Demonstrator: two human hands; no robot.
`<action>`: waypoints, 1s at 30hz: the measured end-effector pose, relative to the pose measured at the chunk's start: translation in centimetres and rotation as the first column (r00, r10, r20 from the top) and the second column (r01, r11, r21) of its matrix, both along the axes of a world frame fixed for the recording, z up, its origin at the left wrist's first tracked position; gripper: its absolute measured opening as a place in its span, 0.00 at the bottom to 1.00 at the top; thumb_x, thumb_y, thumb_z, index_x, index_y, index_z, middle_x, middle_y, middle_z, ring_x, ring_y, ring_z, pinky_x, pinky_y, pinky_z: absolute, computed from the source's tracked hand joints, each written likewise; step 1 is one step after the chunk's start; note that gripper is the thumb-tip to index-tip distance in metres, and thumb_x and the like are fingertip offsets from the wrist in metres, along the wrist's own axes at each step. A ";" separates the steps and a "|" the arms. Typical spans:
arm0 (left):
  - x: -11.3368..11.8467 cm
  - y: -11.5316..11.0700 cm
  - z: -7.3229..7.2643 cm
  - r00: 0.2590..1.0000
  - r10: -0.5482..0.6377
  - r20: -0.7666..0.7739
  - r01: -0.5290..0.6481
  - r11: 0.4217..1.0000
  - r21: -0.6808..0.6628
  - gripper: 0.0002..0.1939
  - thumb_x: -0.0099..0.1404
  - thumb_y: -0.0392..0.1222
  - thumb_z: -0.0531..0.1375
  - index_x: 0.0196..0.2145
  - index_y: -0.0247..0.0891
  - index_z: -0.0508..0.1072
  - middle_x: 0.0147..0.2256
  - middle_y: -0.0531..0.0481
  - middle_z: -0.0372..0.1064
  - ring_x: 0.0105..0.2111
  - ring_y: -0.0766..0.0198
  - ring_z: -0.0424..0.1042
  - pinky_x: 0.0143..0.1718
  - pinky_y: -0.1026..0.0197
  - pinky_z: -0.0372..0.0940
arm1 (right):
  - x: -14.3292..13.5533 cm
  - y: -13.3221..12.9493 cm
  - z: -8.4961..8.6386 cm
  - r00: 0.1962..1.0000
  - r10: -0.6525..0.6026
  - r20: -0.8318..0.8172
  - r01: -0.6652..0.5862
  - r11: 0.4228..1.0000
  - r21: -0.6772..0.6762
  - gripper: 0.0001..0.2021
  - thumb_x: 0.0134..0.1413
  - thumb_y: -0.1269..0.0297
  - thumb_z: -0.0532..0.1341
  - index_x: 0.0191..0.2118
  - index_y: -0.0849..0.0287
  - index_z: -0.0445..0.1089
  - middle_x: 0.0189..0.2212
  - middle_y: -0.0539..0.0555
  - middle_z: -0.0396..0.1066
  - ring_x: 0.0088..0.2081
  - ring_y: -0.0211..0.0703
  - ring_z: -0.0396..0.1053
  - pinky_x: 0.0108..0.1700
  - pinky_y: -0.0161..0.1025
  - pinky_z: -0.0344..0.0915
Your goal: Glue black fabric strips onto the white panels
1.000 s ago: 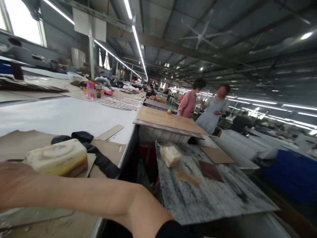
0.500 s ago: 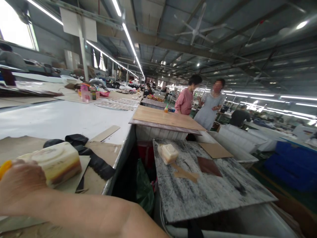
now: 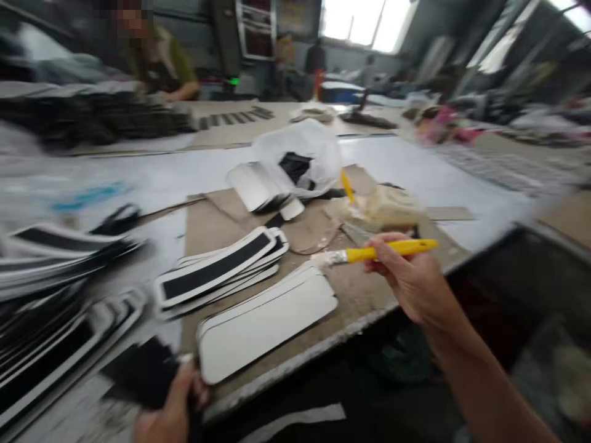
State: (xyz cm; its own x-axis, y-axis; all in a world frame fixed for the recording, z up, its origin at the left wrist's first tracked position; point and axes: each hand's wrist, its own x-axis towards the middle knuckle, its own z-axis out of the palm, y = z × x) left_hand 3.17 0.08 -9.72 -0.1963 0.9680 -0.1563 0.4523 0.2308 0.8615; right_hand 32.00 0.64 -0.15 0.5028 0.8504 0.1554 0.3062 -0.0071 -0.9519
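Note:
A yellow-handled paintbrush (image 3: pixel 385 251) is gripped in my right hand (image 3: pixel 410 271), its pale bristles pointing left, close to the far right end of a stack of white rounded strips (image 3: pixel 272 320). My left hand (image 3: pixel 168 403), blurred at the lower left, is closed on some flat black pieces (image 3: pixel 143 372) beside the near end of that stack. Behind the stack lie white-edged strips with black centres (image 3: pixel 219 264). To the right, a second yellow brush (image 3: pixel 347 186) stands at a cream glue-stained container (image 3: pixel 388 206).
More black-and-white strips (image 3: pixel 55 351) are piled on the left. A white plastic bag (image 3: pixel 305 151) with black pieces inside sits behind the brown work board (image 3: pixel 360 295). Across the table is another person (image 3: pixel 164 61). The table edge runs along the near right side.
The view has swung left and down from the hall to the worktable. My right hand has come away from the container with the brush, and my left hand now shows.

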 end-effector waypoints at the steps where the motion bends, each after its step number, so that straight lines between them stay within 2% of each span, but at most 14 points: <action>1: -1.5 -0.3 -0.3 0.996 0.084 0.028 -0.084 0.996 -0.021 0.15 0.64 0.50 0.54 0.32 0.34 0.70 0.29 0.52 0.67 0.26 0.66 0.67 0.28 0.61 0.65 | -1.2 -0.1 -1.3 0.992 0.051 -0.117 -0.051 0.999 0.009 0.13 0.51 0.54 0.60 0.36 0.58 0.66 0.28 0.52 0.69 0.26 0.38 0.70 0.31 0.36 0.70; 4: -3.6 -0.3 -0.8 0.937 0.193 0.290 -0.174 0.981 -0.091 0.22 0.62 0.53 0.53 0.17 0.37 0.62 0.16 0.56 0.58 0.18 0.69 0.59 0.21 0.64 0.57 | -5.1 -1.0 -3.4 0.952 0.201 -0.231 -0.219 0.974 -0.052 0.11 0.50 0.57 0.63 0.36 0.58 0.68 0.27 0.53 0.70 0.27 0.40 0.70 0.32 0.37 0.69; 5: -3.7 -0.3 -0.8 0.903 0.194 0.383 -0.163 0.980 -0.112 0.22 0.61 0.53 0.54 0.15 0.38 0.61 0.16 0.56 0.58 0.18 0.69 0.58 0.21 0.64 0.56 | -6.4 -1.3 -3.7 0.940 0.241 -0.243 -0.266 0.961 -0.077 0.11 0.50 0.57 0.62 0.36 0.59 0.68 0.27 0.53 0.70 0.28 0.40 0.70 0.32 0.37 0.69; 7: -3.6 -0.2 -0.7 0.877 0.190 0.442 -0.138 0.980 -0.147 0.22 0.60 0.54 0.55 0.15 0.38 0.61 0.15 0.55 0.59 0.19 0.68 0.58 0.22 0.65 0.55 | -8.7 -1.6 -4.2 0.917 0.295 -0.267 -0.335 0.935 -0.116 0.11 0.51 0.57 0.62 0.36 0.59 0.68 0.27 0.52 0.70 0.27 0.39 0.70 0.32 0.36 0.68; 11: -3.9 -0.3 -0.4 0.889 0.119 0.441 -0.040 0.982 -0.185 0.22 0.61 0.54 0.54 0.16 0.38 0.63 0.15 0.54 0.61 0.20 0.67 0.60 0.23 0.65 0.56 | -11.8 -1.4 -5.2 0.890 0.339 -0.305 -0.391 0.911 -0.130 0.10 0.52 0.57 0.61 0.35 0.58 0.67 0.28 0.52 0.71 0.27 0.37 0.70 0.31 0.34 0.68; 17: -4.7 0.3 -0.2 0.892 0.033 0.451 0.076 0.972 -0.223 0.24 0.61 0.55 0.52 0.15 0.38 0.63 0.14 0.53 0.60 0.19 0.67 0.60 0.23 0.65 0.57 | -13.7 -1.3 -6.2 0.876 0.385 -0.289 -0.434 0.892 -0.128 0.09 0.53 0.58 0.60 0.36 0.58 0.67 0.29 0.52 0.71 0.27 0.37 0.70 0.33 0.35 0.68; 24: -4.5 1.2 -0.5 0.909 0.098 0.405 0.058 0.933 -0.355 0.22 0.53 0.57 0.60 0.15 0.37 0.65 0.13 0.52 0.61 0.16 0.67 0.59 0.19 0.64 0.55 | -14.1 -1.4 -6.3 0.895 0.389 -0.217 -0.421 0.897 -0.130 0.09 0.54 0.58 0.59 0.36 0.59 0.66 0.30 0.52 0.70 0.27 0.38 0.70 0.31 0.35 0.68; 30: -4.4 1.1 -0.6 0.938 0.061 0.342 0.070 0.931 -0.357 0.24 0.53 0.57 0.60 0.12 0.37 0.64 0.11 0.51 0.61 0.15 0.68 0.59 0.19 0.64 0.55 | -14.2 -1.9 -6.4 0.910 0.411 -0.061 -0.415 0.900 -0.132 0.07 0.55 0.61 0.58 0.37 0.58 0.66 0.32 0.53 0.69 0.28 0.39 0.69 0.31 0.36 0.68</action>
State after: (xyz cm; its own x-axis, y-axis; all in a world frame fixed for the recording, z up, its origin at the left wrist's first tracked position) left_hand -1.20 1.22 -10.29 -0.0635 0.8337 -0.5486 0.1475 0.5515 0.8210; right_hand 17.82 -1.28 -6.56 0.1046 0.9945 0.0109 0.2810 -0.0191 -0.9595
